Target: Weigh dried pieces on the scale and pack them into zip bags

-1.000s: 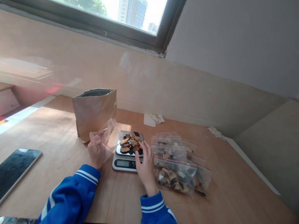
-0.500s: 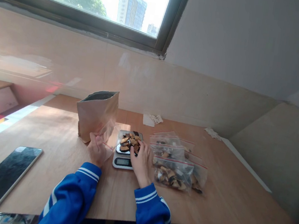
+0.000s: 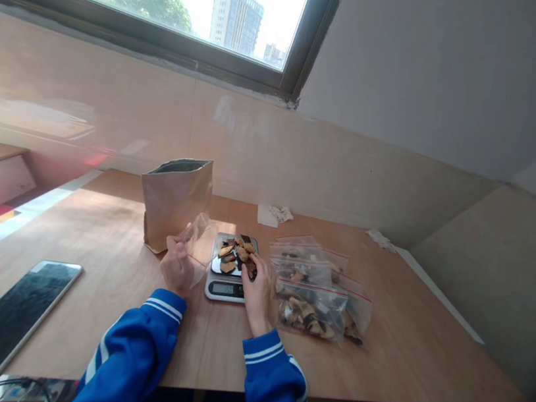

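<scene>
A small digital scale [image 3: 224,288] stands on the wooden table [image 3: 406,353] with a heap of brown and black dried slices [image 3: 236,255] on its pan. My right hand [image 3: 260,286] rests at the pan's right edge, fingers curled on the slices there. My left hand [image 3: 176,264] is closed on an empty clear zip bag [image 3: 196,244] with a red seal, held up just left of the scale.
An open brown paper bag [image 3: 175,201] stands behind my left hand. Several filled clear zip bags [image 3: 317,294] lie right of the scale. A phone [image 3: 7,317] lies at the table's near left. Crumpled paper scraps [image 3: 273,214] sit near the back wall.
My right hand has shifted slightly on the scale's pan, fingers now curled on slices at its right edge. The left hand has raised the clear bag a little. The view shifted slightly.
</scene>
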The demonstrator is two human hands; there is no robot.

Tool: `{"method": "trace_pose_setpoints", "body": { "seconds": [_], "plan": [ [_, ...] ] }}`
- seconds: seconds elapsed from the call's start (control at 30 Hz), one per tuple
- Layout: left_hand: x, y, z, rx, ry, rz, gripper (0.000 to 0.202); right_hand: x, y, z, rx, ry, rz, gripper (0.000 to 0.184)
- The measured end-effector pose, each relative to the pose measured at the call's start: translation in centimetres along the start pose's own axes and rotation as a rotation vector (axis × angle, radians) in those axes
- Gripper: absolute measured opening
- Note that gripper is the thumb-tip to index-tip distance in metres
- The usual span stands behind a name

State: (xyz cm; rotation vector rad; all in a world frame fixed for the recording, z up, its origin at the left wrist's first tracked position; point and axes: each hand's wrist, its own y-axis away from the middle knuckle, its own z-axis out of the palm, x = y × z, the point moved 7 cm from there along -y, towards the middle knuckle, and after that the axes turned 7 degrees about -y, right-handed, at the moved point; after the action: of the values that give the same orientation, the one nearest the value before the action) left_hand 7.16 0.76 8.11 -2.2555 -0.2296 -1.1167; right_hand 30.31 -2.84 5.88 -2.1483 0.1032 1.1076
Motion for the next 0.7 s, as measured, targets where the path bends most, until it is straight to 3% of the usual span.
{"method": "trace_pose_setpoints", "body": {
  "seconds": [0.17, 0.47, 0.57, 0.7],
  "plan": [
    [0.2, 0.0, -0.6, 0.042, -0.015, -0.039, 0.037, 0.0, -0.3, -0.9, 0.024, -0.047, 0.022, 0.032],
    [-0.4, -0.1, 0.2, 0.025, -0.022, -0.074, 0.038, 0.1, -0.9, -1.0, -0.029, -0.011, 0.011, 0.031],
    [-0.5, 0.0, 0.4, 0.011, -0.02, -0.076, 0.038, -1.4, -1.8, -1.6, 0.026, -0.045, -0.003, 0.028],
    [-0.3, 0.0, 0.3, -0.002, -0.001, -0.08, 0.039, -6.2, -3.6, -1.0, -0.02, -0.223, -0.023, 0.028]
  ]
}}
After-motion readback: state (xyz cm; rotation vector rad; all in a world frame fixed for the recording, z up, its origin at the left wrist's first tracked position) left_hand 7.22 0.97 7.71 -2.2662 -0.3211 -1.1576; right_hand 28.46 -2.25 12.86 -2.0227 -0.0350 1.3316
